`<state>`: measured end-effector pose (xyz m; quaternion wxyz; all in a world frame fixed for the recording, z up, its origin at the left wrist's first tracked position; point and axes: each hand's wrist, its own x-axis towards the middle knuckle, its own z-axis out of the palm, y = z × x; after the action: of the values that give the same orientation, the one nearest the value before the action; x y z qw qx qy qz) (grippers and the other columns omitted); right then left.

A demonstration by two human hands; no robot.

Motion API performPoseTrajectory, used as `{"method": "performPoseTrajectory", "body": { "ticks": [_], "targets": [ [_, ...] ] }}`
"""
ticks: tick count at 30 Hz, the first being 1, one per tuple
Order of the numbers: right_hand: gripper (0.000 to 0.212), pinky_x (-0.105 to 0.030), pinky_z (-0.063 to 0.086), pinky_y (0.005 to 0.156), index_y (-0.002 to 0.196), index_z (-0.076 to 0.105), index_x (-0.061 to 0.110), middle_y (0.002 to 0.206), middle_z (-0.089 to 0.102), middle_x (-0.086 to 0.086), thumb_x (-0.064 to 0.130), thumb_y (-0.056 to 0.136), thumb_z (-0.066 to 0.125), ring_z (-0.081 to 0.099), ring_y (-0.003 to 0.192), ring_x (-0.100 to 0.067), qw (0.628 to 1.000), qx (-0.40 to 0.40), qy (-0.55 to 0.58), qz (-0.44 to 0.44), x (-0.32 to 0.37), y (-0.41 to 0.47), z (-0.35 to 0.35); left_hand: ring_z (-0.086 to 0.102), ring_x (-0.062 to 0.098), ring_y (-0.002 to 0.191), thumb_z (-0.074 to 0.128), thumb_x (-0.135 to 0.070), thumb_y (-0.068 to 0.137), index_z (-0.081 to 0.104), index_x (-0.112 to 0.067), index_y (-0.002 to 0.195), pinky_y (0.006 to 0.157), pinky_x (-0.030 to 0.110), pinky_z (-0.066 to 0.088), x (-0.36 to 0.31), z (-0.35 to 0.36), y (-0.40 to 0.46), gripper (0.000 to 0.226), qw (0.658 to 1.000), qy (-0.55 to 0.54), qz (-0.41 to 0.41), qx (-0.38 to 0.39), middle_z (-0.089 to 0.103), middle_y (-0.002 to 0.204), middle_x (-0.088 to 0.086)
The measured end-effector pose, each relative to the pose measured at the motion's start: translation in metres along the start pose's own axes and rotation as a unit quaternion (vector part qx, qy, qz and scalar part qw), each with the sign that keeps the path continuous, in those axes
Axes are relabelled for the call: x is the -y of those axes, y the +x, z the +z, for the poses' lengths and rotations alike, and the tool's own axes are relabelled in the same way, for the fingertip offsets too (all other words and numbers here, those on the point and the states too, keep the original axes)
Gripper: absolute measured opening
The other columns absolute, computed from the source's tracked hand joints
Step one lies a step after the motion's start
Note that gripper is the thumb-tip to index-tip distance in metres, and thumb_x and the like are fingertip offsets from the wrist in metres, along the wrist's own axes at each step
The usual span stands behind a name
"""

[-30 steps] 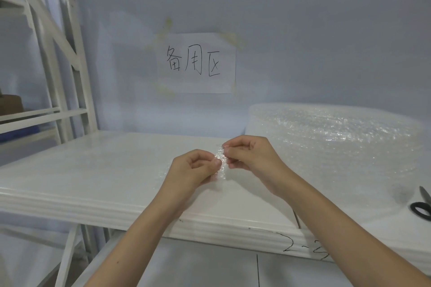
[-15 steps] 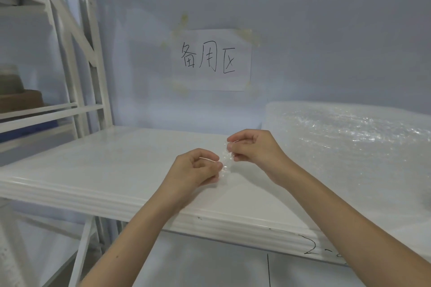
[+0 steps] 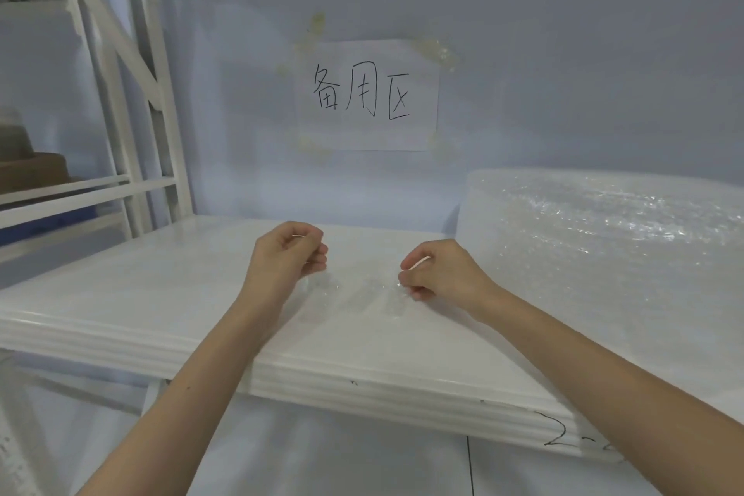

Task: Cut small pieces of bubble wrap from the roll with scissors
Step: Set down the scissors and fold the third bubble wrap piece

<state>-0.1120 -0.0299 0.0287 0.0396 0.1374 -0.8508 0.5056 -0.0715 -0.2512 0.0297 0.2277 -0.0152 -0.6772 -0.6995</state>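
A small clear piece of bubble wrap (image 3: 358,294) is stretched between my two hands just above the white shelf (image 3: 161,294). My left hand (image 3: 288,254) pinches its left end and my right hand (image 3: 437,274) pinches its right end; both are closed into loose fists, about a hand's width apart. The big bubble wrap roll (image 3: 604,246) lies on the shelf to the right of my right hand. No scissors are in view.
A paper sign (image 3: 366,95) with handwritten characters is taped to the back wall. White rack uprights (image 3: 137,93) stand at the left, with a brown box (image 3: 32,169) on the neighbouring shelf. The shelf's front edge bears the marking "2-" (image 3: 571,435).
My hands have pulled apart, spreading the folded piece of bubble wrap out flat between them. The view has swung left, and the scissors at the right have left the frame.
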Motion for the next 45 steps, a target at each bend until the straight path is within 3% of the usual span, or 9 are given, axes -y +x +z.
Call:
{"method": "performPoseTrajectory", "body": {
  "ticks": [7, 14, 21, 26, 30, 33, 37, 42, 45],
  "targets": [
    [0.009, -0.006, 0.042, 0.057, 0.087, 0.072, 0.011, 0.087, 0.072, -0.001, 0.019, 0.082, 0.074, 0.06, 0.068, -0.003, 0.99, 0.003, -0.125, -0.061, -0.012, 0.006, 0.005, 0.062, 0.018, 0.065, 0.058, -0.005, 0.094, 0.067, -0.005, 0.089, 0.071, 0.027, 0.06, 0.008, -0.001, 0.001, 0.01, 0.999, 0.045, 0.019, 0.004, 0.066, 0.075, 0.01],
    [0.016, -0.027, 0.045, 0.072, 0.093, 0.075, 0.011, 0.091, 0.07, -0.005, 0.02, 0.091, 0.061, 0.059, 0.083, -0.018, 0.972, 0.001, -0.209, -0.104, -0.01, 0.01, 0.007, 0.063, 0.02, 0.065, 0.051, 0.001, 0.094, 0.067, -0.007, 0.09, 0.066, 0.022, 0.06, 0.012, -0.007, 0.005, 0.018, 0.997, 0.065, 0.034, -0.015, 0.066, 0.075, 0.009],
    [0.023, -0.006, 0.039, 0.064, 0.094, 0.074, 0.004, 0.1, 0.073, -0.004, 0.018, 0.094, 0.056, 0.06, 0.086, -0.013, 0.971, -0.042, -0.179, -0.156, 0.012, 0.013, 0.005, 0.063, 0.02, 0.065, 0.049, 0.002, 0.093, 0.067, -0.005, 0.092, 0.065, 0.021, 0.059, 0.013, -0.007, 0.005, 0.02, 0.997, 0.07, 0.037, -0.017, 0.065, 0.075, 0.01],
    [0.046, -0.033, 0.049, 0.069, 0.073, 0.066, -0.004, 0.08, 0.07, -0.016, 0.038, 0.092, 0.057, 0.062, 0.086, -0.033, 0.977, 0.015, -0.194, -0.086, 0.019, 0.017, 0.02, 0.062, 0.02, 0.066, 0.048, 0.002, 0.093, 0.067, -0.006, 0.092, 0.064, 0.021, 0.058, 0.013, -0.007, 0.004, 0.02, 0.997, 0.072, 0.035, -0.019, 0.065, 0.076, 0.011],
    [0.048, -0.033, 0.046, 0.077, 0.056, 0.051, 0.008, 0.062, 0.052, -0.008, 0.044, 0.087, 0.056, 0.043, 0.102, -0.031, 0.957, 0.052, -0.283, -0.035, 0.019, 0.016, 0.032, 0.063, 0.02, 0.065, 0.047, 0.003, 0.093, 0.067, -0.006, 0.091, 0.061, 0.019, 0.056, 0.014, -0.007, 0.003, 0.022, 0.996, 0.083, 0.037, -0.015, 0.066, 0.076, 0.011],
    [0.046, -0.038, 0.039, 0.085, 0.058, 0.055, 0.005, 0.074, 0.062, -0.006, 0.041, 0.086, 0.057, 0.041, 0.102, -0.031, 0.947, 0.04, -0.316, -0.048, 0.019, 0.016, 0.032, 0.063, 0.019, 0.065, 0.046, 0.003, 0.093, 0.067, -0.006, 0.09, 0.062, 0.02, 0.056, 0.015, -0.006, 0.002, 0.023, 0.995, 0.091, 0.038, -0.011, 0.066, 0.075, 0.01],
    [0.029, -0.035, 0.029, 0.085, 0.079, 0.071, 0.014, 0.098, 0.068, 0.002, 0.04, 0.085, 0.065, 0.041, 0.107, -0.025, 0.96, 0.016, -0.264, -0.093, 0.021, 0.018, 0.029, 0.063, 0.02, 0.066, 0.046, 0.003, 0.093, 0.067, -0.007, 0.089, 0.061, 0.019, 0.055, 0.014, -0.005, 0.001, 0.024, 0.994, 0.096, 0.044, -0.011, 0.066, 0.075, 0.01],
    [0.019, -0.024, 0.046, 0.072, 0.076, 0.071, 0.016, 0.082, 0.071, 0.007, 0.035, 0.082, 0.073, 0.063, 0.078, -0.008, 0.994, 0.041, -0.042, -0.096, 0.028, 0.015, 0.019, 0.066, 0.015, 0.07, 0.056, -0.006, 0.092, 0.071, -0.015, 0.087, 0.078, 0.034, 0.058, 0.01, 0.0, -0.004, 0.019, 0.992, 0.097, 0.073, -0.024, 0.07, 0.078, 0.004],
    [0.02, -0.031, 0.052, 0.083, 0.083, 0.075, 0.014, 0.089, 0.076, 0.0, 0.033, 0.081, 0.075, 0.07, 0.092, -0.018, 0.993, 0.056, 0.025, -0.105, 0.032, 0.012, 0.012, 0.069, 0.012, 0.083, 0.062, -0.023, 0.093, 0.073, -0.026, 0.088, 0.084, 0.031, 0.055, 0.005, 0.009, -0.014, 0.012, 0.989, 0.11, 0.097, 0.0, 0.075, 0.087, -0.008]
  ]
}}
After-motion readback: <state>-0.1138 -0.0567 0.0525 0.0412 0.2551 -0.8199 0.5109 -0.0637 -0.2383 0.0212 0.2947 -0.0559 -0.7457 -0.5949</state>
